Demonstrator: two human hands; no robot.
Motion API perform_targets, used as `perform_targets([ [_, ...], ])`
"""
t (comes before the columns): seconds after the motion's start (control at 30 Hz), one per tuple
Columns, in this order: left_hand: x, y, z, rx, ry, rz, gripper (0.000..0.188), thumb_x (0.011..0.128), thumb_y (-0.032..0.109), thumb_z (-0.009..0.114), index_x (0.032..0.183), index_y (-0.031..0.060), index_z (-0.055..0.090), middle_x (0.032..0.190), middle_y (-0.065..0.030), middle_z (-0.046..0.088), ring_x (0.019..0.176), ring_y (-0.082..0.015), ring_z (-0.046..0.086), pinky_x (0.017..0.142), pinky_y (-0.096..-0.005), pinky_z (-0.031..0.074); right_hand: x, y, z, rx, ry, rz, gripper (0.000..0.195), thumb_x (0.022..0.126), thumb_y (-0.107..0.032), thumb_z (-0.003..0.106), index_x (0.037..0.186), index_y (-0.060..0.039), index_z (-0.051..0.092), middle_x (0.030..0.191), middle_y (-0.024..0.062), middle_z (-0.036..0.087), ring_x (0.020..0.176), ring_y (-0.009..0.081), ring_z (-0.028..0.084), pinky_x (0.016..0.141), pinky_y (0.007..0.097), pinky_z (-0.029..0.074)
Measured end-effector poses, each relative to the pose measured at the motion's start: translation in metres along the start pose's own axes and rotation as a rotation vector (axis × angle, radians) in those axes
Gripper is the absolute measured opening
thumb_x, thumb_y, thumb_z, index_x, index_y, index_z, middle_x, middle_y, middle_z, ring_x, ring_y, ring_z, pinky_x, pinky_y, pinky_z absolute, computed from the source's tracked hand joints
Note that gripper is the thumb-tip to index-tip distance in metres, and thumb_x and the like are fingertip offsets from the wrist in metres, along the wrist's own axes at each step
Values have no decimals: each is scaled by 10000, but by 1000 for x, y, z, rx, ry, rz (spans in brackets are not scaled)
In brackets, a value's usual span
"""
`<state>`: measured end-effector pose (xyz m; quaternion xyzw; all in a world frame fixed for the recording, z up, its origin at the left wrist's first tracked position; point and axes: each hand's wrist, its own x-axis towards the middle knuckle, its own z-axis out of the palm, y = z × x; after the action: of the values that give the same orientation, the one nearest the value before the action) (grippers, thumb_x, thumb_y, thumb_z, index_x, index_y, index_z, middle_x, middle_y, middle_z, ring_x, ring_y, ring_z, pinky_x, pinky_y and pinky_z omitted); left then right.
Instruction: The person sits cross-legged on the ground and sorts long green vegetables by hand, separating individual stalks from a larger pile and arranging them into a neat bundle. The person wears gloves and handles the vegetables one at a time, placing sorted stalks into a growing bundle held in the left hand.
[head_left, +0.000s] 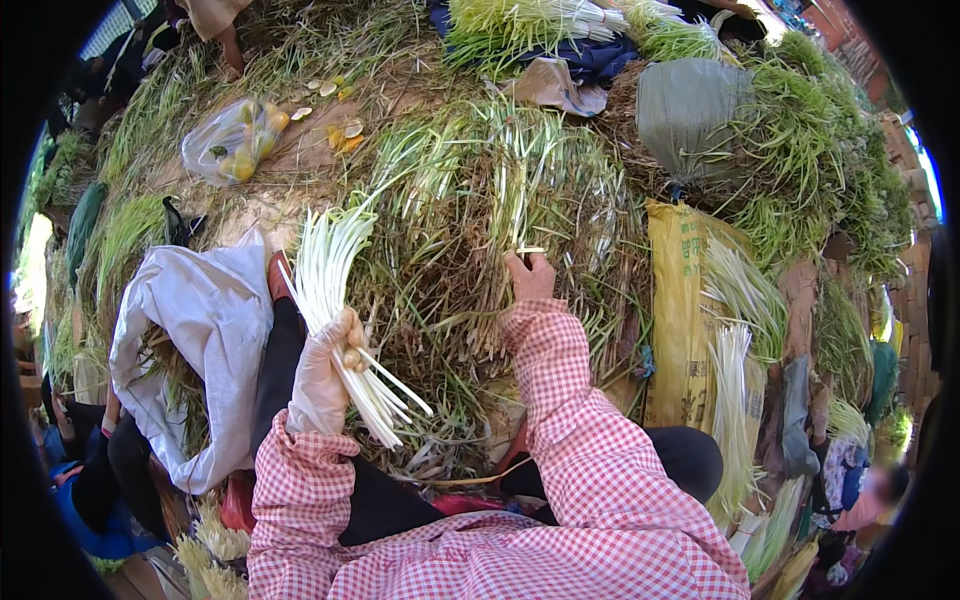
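Observation:
My left hand (326, 367), in a thin clear glove, grips a bundle of long white stalks (330, 255), probably blanched chives. The bundle leans upright, its upper ends fanning out and its lower ends sticking out below my fist. My bare right hand (531, 276) reaches forward to the middle of a wide heap of uncleaned green and white stalks (450, 247) with brown, dry outer leaves. A short pale stalk (532, 250) lies across its fingertips, pinched there. Part of that grip is hidden by the back of the hand.
A white woven sack (202, 292) stands at the left. A clear bag of orange fruit (236, 146) lies beyond it, near fruit peels (345, 136). Right of the heap, white stalks (729, 375) rest on a yellow printed sack (675, 300). Other people sit around the edges.

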<state>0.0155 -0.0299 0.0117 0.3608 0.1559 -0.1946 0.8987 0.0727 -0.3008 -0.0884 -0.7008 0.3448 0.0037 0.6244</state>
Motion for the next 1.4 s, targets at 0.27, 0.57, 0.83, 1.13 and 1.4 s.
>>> perform_targets([
  [0.27, 0, 9, -5, -15, -4, 54, 152, 831, 160, 669, 878, 66, 560, 672, -6, 540, 602, -122, 546, 566, -266, 452, -146, -22, 5, 381, -765, -65, 183, 834, -103, 651, 988, -24, 592, 748, -13, 579, 620, 54, 519, 523, 205, 430],
  [0.57, -16, 13, -5, 286, 152, 101, 261, 760, 95, 717, 976, -13, 619, 809, -68, 655, 506, -75, 511, 466, -203, 418, -167, 3, 35, 146, -973, -237, 155, 828, -66, 642, 962, -30, 573, 767, -13, 559, 695, 50, 484, 612, 217, 409],
  [0.83, -18, 6, -10, 311, 198, 88, 228, 740, 15, 713, 948, -5, 622, 763, -36, 632, 499, -73, 527, 437, -188, 409, -168, -7, 45, -185, -895, -420, 199, 804, -102, 658, 954, 0, 578, 809, 87, 603, 730, 123, 566, 660, 256, 457],
  [1.13, -16, -5, -5, 446, 193, 163, 184, 753, 38, 702, 912, -20, 628, 703, -32, 615, 487, -72, 506, 449, -200, 381, -148, -34, 65, 400, -782, 106, 266, 861, -232, 645, 1011, -30, 558, 666, -11, 530, 496, 79, 471, 429, 233, 355],
  [1.4, -14, -9, -6, 334, 137, 108, 202, 759, 45, 700, 934, -15, 618, 702, -24, 610, 474, -70, 502, 444, -193, 396, -138, -24, 70, 706, -790, 252, 217, 836, -168, 666, 1008, -59, 591, 657, -14, 557, 442, 62, 460, 383, 201, 336],
])
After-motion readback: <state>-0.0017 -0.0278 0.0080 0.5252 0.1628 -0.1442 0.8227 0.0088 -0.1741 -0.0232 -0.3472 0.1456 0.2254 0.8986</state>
